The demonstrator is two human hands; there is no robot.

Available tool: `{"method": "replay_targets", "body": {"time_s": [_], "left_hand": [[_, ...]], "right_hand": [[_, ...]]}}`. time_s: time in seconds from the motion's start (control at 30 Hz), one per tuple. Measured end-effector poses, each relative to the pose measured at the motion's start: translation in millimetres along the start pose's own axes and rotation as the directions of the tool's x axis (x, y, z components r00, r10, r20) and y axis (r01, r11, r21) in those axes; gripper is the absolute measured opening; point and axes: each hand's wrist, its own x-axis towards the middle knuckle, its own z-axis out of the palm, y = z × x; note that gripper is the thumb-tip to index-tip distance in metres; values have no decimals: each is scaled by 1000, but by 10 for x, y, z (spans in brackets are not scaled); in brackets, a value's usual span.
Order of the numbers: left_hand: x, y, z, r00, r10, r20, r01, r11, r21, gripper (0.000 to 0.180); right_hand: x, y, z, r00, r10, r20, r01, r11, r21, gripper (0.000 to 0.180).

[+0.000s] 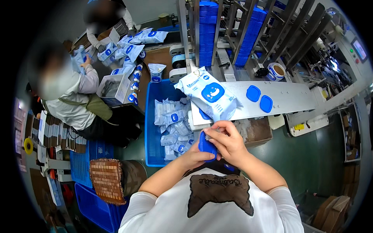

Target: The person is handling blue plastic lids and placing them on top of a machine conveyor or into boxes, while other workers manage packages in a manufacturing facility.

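A blue plastic lid [208, 149] is held up close to my chest, over the near end of the metal table. My left hand [193, 156] grips its left side, the thumb lying across the lower part. My right hand [229, 144] is closed at the lid's upper right edge, its fingers bent and pinching there. Just beyond my hands a plump white and light-blue wipes pack [227, 101] with a blue lid lies on the metal table [289, 97]. Two loose blue lids [253, 93] rest to its right, and another blue lid [203, 115] shows partly under its near edge.
Tall stacks of blue lids [208, 35] stand in the machine's metal racks. To the left, a blue crate [152, 124] holds several wipes packs. Two people work at the packing table at the far left, beside a white carton [118, 91]. A woven-topped stool [107, 180] stands behind left.
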Motion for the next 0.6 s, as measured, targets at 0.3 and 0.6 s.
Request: {"method": "replay_targets", "body": {"time_s": [0.3, 0.6], "left_hand": [[-76, -118, 99, 996, -19, 83, 31, 988, -152, 62], [-113, -192, 42, 980, -139, 139, 158, 978, -136, 70]], "right_hand": [[6, 16, -146, 985, -158, -74, 135, 959, -250, 22], [-32, -130, -83, 969, -245, 21, 244, 947, -208, 26]]}}
